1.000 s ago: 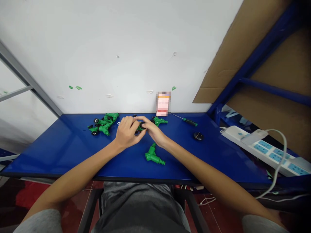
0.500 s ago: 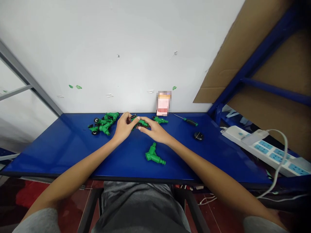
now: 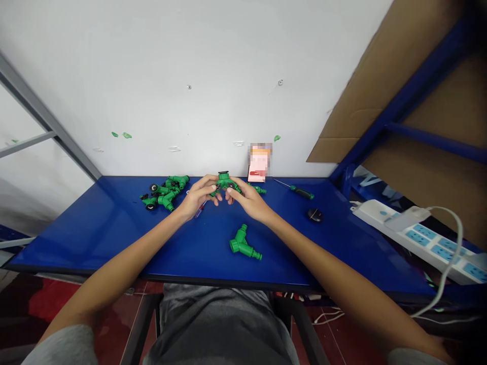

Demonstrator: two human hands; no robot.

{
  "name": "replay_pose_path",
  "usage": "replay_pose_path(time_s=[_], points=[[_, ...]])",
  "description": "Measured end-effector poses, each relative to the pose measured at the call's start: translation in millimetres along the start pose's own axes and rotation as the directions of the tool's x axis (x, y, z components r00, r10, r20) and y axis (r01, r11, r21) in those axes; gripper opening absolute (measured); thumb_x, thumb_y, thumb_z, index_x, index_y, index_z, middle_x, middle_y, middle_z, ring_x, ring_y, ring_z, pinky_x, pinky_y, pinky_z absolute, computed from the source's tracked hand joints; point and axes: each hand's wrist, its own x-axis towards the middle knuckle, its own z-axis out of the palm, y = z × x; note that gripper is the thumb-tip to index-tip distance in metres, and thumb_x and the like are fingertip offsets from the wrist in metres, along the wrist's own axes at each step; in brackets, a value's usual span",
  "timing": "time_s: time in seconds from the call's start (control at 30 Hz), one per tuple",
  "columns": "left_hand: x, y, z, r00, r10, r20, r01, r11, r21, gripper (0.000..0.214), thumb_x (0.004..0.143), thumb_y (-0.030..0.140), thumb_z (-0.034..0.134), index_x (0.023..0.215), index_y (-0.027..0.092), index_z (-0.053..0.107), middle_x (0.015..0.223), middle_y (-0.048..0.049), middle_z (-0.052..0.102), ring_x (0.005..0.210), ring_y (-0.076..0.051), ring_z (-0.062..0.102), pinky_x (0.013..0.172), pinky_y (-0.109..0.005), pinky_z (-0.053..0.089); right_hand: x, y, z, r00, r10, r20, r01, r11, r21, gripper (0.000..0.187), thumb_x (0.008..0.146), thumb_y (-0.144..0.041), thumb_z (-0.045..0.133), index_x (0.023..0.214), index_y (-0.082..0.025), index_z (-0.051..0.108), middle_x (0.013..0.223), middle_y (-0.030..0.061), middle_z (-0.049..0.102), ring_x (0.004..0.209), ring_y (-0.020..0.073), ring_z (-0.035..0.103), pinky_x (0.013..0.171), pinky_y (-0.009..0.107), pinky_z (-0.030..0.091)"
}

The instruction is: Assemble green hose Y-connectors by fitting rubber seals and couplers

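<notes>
blue table (image 3: 95,235), green plastic hose connectors (image 3: 162,195), screwdriver (image 3: 302,193)

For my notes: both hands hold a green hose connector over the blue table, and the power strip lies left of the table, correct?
No: the power strip lies right of the table, not left; the head view shows it. The rest stands.

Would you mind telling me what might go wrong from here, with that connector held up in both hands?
The green plastic hose connector seems held mostly by the fingers of the left hand and right hand, so it might slip. If it fell, it could strike the small red-handled tool just below the left hand, or knock into the pile of green connectors.
</notes>
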Motion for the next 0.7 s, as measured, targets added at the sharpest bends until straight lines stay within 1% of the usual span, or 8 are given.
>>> replay_pose_path(time_s=[0.07, 0.13, 0.23, 0.37, 0.47, 0.57, 0.63, 0.7], points=[[0.3, -0.3, -0.9, 1.0, -0.004, 0.005, 0.004, 1.0, 0.008, 0.044, 0.085, 0.045, 0.08, 0.119, 0.02, 0.067, 0.11, -0.009, 0.074, 0.083, -0.021, 0.072, 0.07, -0.033, 0.058, 1.0, -0.3, -1.9, 1.0, 0.001, -0.011, -0.001, 1.0, -0.003, 0.054, 0.104, -0.052, 0.063, 0.149, -0.022, 0.06, 0.087, 0.0001, 0.066, 0.078, 0.0198, 0.066, 0.082, 0.038, 0.057], [0.6, -0.8, -1.2, 1.0, -0.003, -0.014, 0.004, 1.0, 0.024, 0.042, 0.087, 0.049, 0.079, 0.114, 0.019, 0.067, 0.105, -0.0088, 0.076, 0.083, -0.021, 0.073, 0.072, -0.034, 0.058, 1.8, 0.0, -4.1, 1.0, 0.001, -0.007, -0.001, 1.0, -0.019, 0.054, 0.103, -0.053, 0.065, 0.148, -0.023, 0.061, 0.085, -0.0005, 0.065, 0.077, 0.0197, 0.064, 0.082, 0.038, 0.056], [1.4, -1.4, -1.8, 0.997, -0.017, -0.069, 0.02, 0.999, 0.044, 0.042, 0.091, 0.056, 0.074, 0.109, 0.018, 0.068, 0.097, -0.0077, 0.076, 0.078, -0.02, 0.073, 0.074, -0.033, 0.057, 2.9, 4.2, -6.8, 0.998, 0.01, 0.055, -0.009, 1.0, -0.016, 0.054, 0.105, -0.055, 0.062, 0.147, -0.021, 0.062, 0.083, -0.0005, 0.064, 0.077, 0.02, 0.063, 0.082, 0.038, 0.056], [3.5, -2.2, -6.1, 0.99, -0.056, -0.127, 0.068, 0.993, 0.092, 0.046, 0.09, 0.059, 0.077, 0.11, 0.018, 0.068, 0.088, -0.0048, 0.074, 0.07, -0.018, 0.069, 0.068, -0.031, 0.055, 2.5, 15.1, -4.4, 0.992, 0.026, 0.121, -0.022, 0.999, -0.037, 0.054, 0.109, -0.056, 0.054, 0.148, -0.019, 0.058, 0.085, 0.0003, 0.066, 0.077, 0.0192, 0.063, 0.079, 0.035, 0.055], [5.6, -3.9, -10.5, 0.986, -0.089, -0.138, 0.11, 0.983, 0.146, 0.049, 0.088, 0.063, 0.079, 0.105, 0.018, 0.069, 0.082, -0.0035, 0.071, 0.069, -0.019, 0.067, 0.066, -0.031, 0.052, -1.0, 19.2, 2.8, 0.988, 0.036, 0.15, -0.009, 0.984, -0.177, 0.05, 0.112, -0.052, 0.048, 0.149, -0.019, 0.057, 0.086, 0.0002, 0.067, 0.076, 0.0187, 0.065, 0.079, 0.035, 0.054], [7.4, -3.2, -14.9, 0.989, -0.112, -0.101, 0.135, 0.956, 0.259, 0.054, 0.089, 0.071, 0.075, 0.093, 0.017, 0.07, 0.077, -0.0035, 0.068, 0.069, -0.02, 0.065, 0.066, -0.032, 0.05, -5.4, 16.7, 9.4, 0.978, 0.031, 0.206, 0.041, 0.941, -0.335, 0.046, 0.113, -0.048, 0.046, 0.147, -0.02, 0.058, 0.085, 0.0008, 0.069, 0.077, 0.0204, 0.067, 0.082, 0.036, 0.054], [8.4, 1.5, -19.6, 0.993, -0.093, -0.073, 0.113, 0.927, 0.356, 0.055, 0.09, 0.073, 0.073, 0.087, 0.018, 0.072, 0.076, -0.004, 0.067, 0.072, -0.02, 0.064, 0.068, -0.033, 0.05, -6.8, 13.6, 9.9, 0.976, 0.019, 0.216, 0.072, 0.913, -0.403, 0.046, 0.113, -0.045, 0.047, 0.15, -0.021, 0.057, 0.088, 0.0028, 0.072, 0.081, 0.0227, 0.069, 0.085, 0.039, 0.054], [9.5, 10.5, -27.6, 0.996, -0.036, -0.085, 0.07, 0.894, 0.443, 0.053, 0.092, 0.072, 0.072, 0.088, 0.019, 0.074, 0.082, -0.0046, 0.069, 0.078, -0.021, 0.063, 0.072, -0.033, 0.05, -6.1, 10.8, 5.3, 0.985, -0.014, 0.174, 0.093, 0.883, -0.461, 0.049, 0.11, -0.042, 0.052, 0.155, -0.022, 0.053, 0.098, 0.0062, 0.075, 0.087, 0.0251, 0.07, 0.089, 0.041, 0.055]])
